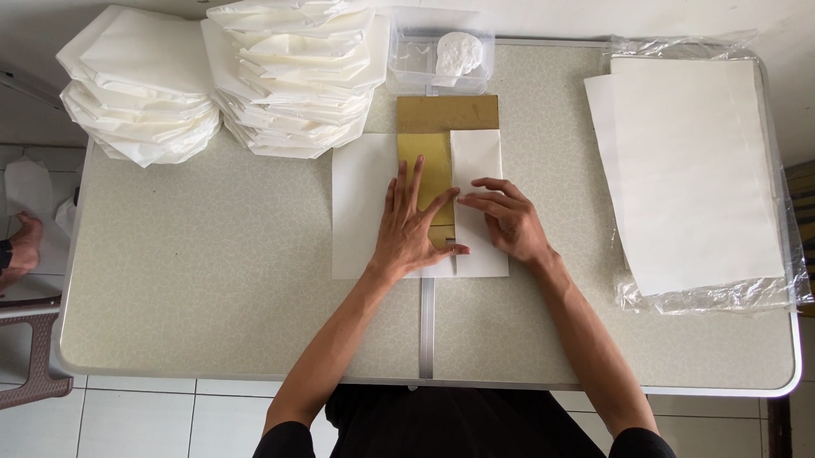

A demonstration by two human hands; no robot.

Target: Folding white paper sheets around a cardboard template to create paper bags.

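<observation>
Paper sheet (363, 209) lies lengthwise away; flat open left hand (410, 229) and right hand (507, 219) press its fold

white paper sheet (359, 205) | golden-brown card (434, 122) | speckled beige table (198, 285)

My desk (198, 285) fills most of the frame, a pale speckled top with a metal rim and a seam down its middle. Below it lies a white tiled floor (148, 423); at lower left stands a brown plastic stool (24, 351); even daylight
</observation>
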